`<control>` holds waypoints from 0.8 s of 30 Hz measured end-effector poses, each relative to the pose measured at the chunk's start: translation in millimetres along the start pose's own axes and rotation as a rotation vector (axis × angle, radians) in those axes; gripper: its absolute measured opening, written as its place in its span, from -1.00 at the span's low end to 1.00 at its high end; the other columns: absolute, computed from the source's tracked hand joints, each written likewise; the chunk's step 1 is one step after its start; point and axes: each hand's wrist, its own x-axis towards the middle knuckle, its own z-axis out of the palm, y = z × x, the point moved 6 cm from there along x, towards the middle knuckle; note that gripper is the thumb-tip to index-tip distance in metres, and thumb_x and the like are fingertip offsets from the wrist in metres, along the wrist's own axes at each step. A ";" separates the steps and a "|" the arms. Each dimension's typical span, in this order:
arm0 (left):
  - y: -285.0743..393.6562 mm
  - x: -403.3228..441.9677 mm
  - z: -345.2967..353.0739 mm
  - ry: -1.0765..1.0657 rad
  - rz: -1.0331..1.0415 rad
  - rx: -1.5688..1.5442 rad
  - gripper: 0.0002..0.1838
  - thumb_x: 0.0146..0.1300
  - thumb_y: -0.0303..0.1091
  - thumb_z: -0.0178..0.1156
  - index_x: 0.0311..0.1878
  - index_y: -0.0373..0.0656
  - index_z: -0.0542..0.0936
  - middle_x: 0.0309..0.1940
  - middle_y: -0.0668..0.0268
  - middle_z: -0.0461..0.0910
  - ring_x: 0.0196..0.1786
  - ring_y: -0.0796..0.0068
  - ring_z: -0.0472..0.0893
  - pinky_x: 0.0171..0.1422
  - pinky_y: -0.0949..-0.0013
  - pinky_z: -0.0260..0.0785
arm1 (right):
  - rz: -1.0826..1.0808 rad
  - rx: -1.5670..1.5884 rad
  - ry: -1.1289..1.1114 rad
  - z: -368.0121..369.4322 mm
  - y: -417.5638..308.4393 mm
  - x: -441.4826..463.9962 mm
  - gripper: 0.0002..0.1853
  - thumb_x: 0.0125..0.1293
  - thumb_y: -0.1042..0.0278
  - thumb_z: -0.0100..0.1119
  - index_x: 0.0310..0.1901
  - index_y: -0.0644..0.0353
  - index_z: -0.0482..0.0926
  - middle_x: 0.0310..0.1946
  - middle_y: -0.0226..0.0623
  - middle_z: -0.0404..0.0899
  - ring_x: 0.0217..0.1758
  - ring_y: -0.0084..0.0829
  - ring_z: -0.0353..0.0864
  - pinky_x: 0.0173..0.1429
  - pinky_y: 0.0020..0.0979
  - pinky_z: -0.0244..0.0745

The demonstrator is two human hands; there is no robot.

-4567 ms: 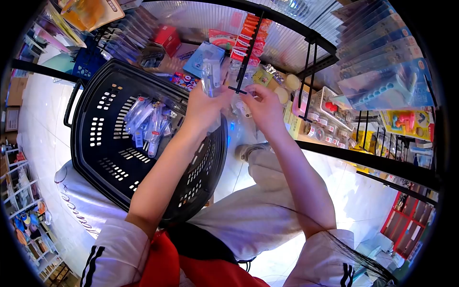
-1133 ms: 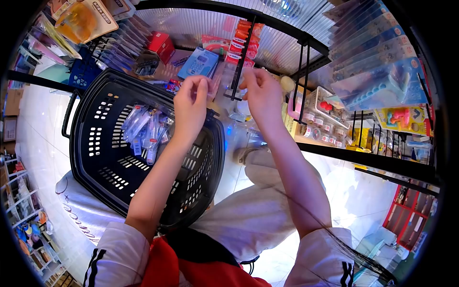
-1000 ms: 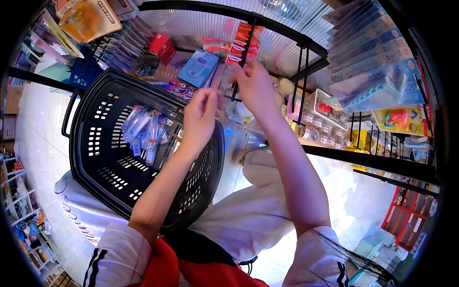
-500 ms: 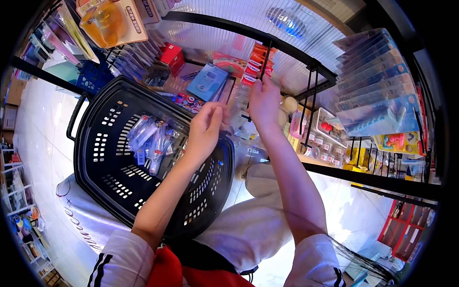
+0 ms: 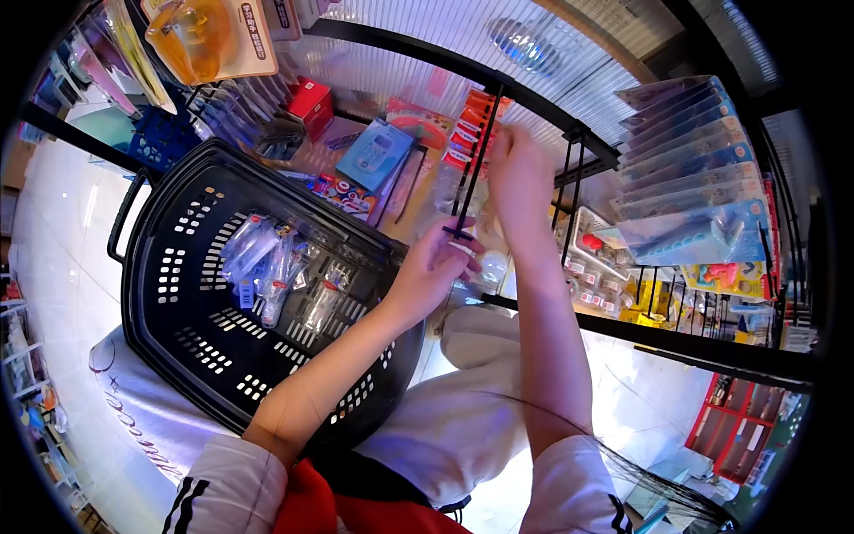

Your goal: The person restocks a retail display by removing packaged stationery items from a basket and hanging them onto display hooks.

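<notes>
Now, your left hand (image 5: 434, 269) by the tip of the black display hook (image 5: 476, 169), right hand (image 5: 521, 173) beside its shaft, fingers half-curled, holds unclear.

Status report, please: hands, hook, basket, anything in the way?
Left hand at front end of black hook; right hand beside red packets. Grips unclear. Clear packs in black basket. No obvious obstruction.

Cursive lettering ending in "ce" runs down the pale fabric (image 5: 169, 418), its opening letters unclear. Dark Chinese characters stand on the card (image 5: 242, 44) with the orange item; print on the red-and-white labels (image 5: 462, 142) and blue box (image 5: 375, 156) is too small.
</notes>
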 end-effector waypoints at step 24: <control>46.5 22.9 15.3 0.044 -0.230 -0.090 -0.74 0.30 -0.37 -0.23 -0.04 -0.28 0.33 -0.68 0.49 0.15 -0.69 0.63 0.27 -0.64 0.57 0.09 | -0.047 0.012 -0.170 29.6 33.3 118.3 -0.72 -0.15 0.23 0.16 -0.34 0.12 0.63 -0.49 -0.15 0.58 -0.40 -0.19 0.58 -0.23 -0.36 0.47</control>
